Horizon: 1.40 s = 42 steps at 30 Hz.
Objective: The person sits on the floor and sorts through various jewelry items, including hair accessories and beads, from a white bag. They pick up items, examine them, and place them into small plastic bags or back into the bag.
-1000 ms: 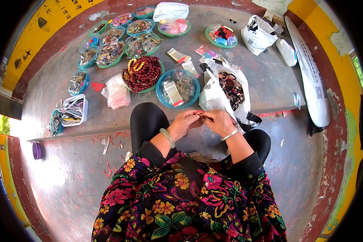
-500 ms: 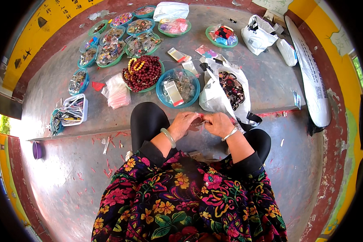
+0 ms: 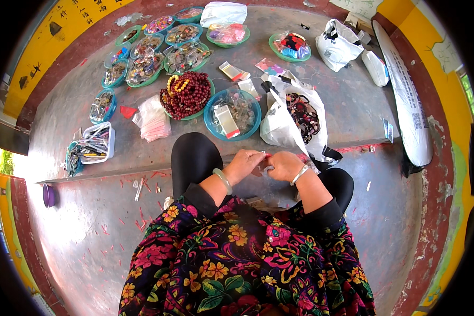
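Observation:
Between my knees, my left hand and my right hand are close together, fingers closed. Both pinch a small clear plastic bag with a bit of red at its upper edge. Its contents, if any, cannot be made out. Just beyond my hands stands a blue basin of small bagged pieces, a white card packet lying on top. To its right, a white carrier bag gapes around dark beaded bracelets.
Dark red bead strings fill a green basin. Beside them lies a stack of clear red-edged bags. A white tray of pens stands at the left. Several basins of small goods sit farther back. The raised ledge runs before my knees.
My fingers have shifted slightly on the plastic bag; the left fingers now stretch farther toward the right hand. The goods around have stayed in place.

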{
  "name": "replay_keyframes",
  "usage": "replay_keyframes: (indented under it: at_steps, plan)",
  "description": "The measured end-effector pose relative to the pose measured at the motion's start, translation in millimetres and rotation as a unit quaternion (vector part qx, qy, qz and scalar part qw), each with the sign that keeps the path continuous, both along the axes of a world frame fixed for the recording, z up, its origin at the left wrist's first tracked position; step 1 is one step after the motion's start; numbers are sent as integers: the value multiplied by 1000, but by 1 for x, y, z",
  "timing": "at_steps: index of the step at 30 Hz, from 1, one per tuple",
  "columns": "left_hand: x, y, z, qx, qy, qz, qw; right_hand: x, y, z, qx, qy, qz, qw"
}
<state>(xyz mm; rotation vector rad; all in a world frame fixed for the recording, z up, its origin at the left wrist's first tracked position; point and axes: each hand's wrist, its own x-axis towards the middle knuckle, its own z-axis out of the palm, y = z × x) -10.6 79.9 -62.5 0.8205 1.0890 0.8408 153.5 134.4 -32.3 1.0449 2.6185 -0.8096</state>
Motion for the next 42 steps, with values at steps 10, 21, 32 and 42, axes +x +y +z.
replay_keyframes:
  at_steps: [10,21,32,42]
  plan:
    - [-3,4,-19,-9,-30,22,999,2,5,12,-87,78,-85,989]
    - [2,0,-7,3,-3,-32,999,-3,5,2,-89,-4,-15,996]
    - [-1,2,-2,-33,-97,58,993,2,3,1,-178,235,-241,925]
    - [-5,4,0,-19,-134,85,987,7,15,-25,-138,368,-338,855]
